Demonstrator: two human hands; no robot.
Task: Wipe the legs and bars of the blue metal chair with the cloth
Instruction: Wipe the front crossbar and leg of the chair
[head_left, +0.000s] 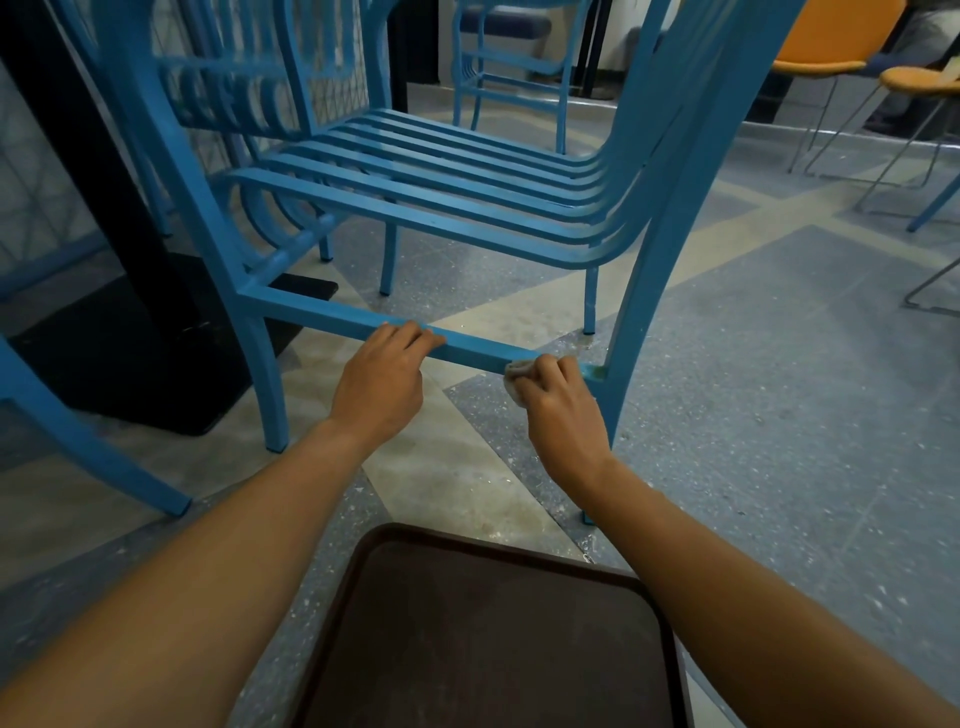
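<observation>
The blue metal chair (441, 176) stands on the floor in front of me, its slatted seat above a low side bar (322, 314) that runs between two legs. My left hand (382, 371) grips the middle of that bar, fingers curled over its top. My right hand (558, 397) holds a small pale cloth (517, 371) bunched against the right end of the bar, close to the rear leg (631, 332). Most of the cloth is hidden under my fingers.
A dark brown tray (493, 629) lies at the bottom centre, close to me. A black table post and base (130, 332) stand on the left. More blue chairs (509, 62) stand behind, another blue leg (88, 441) at left, orange chairs (831, 47) at top right.
</observation>
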